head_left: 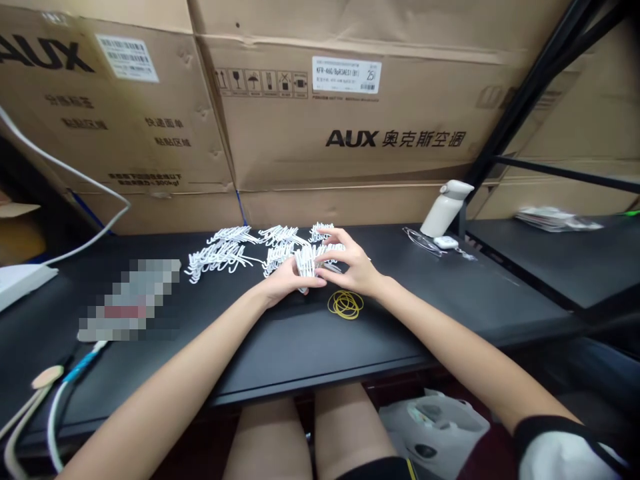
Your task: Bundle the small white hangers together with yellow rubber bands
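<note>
A bunch of white hooks [305, 262] is held upright in my left hand [283, 283], its fingers wrapped round the lower part. My right hand [353, 263] is at the right side of the bunch, thumb and fingers curved and apart, the fingertips near it; whether they touch it is hard to tell. More white hooks [218, 259] lie in several piles on the black table behind and to the left of my hands. A loose heap of yellow rubber bands [345, 305] rests just in front of my right hand.
At the back right stand a white bottle [447, 208], glasses [424, 242] and a white earphone case [446, 243]. A blurred-out flat device [133, 300] with a cable lies left on the black table [320, 357]. Large cardboard boxes [350, 133] line the back.
</note>
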`<control>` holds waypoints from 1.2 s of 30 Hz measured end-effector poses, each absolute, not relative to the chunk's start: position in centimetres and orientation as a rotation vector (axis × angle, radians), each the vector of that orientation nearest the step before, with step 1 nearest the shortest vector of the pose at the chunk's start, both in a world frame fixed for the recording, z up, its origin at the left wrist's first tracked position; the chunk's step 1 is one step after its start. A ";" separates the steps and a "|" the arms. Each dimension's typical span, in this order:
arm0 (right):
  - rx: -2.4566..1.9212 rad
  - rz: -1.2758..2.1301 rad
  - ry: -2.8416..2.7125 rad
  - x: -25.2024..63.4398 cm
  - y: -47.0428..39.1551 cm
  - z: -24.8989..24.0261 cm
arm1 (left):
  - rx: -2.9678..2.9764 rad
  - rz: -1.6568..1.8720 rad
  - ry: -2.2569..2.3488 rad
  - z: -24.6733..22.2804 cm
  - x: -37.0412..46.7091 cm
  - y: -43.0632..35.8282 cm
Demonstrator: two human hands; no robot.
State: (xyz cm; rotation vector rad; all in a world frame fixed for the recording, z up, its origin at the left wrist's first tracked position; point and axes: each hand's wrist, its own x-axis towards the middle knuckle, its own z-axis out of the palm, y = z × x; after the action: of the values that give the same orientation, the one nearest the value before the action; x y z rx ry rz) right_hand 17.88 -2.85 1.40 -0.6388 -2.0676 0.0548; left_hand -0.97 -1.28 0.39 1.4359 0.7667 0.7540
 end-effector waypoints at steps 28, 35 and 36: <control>-0.908 0.356 -2.265 17.0 -4.7 1.9 | 1.622 0.617 0.735 0.1 -1.3 -0.8; -0.898 0.497 -2.215 17.1 -5.3 2.8 | 1.810 0.588 0.766 -0.5 -1.1 -0.4; -0.879 0.485 -2.208 17.0 -5.3 2.8 | 1.831 0.577 0.756 -0.4 -1.0 -0.6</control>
State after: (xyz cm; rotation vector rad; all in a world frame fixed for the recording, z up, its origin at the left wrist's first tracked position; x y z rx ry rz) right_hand 17.04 -5.33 2.77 -0.8794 -2.2085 0.4849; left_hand -0.96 -0.57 -0.38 1.8309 0.7564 0.5773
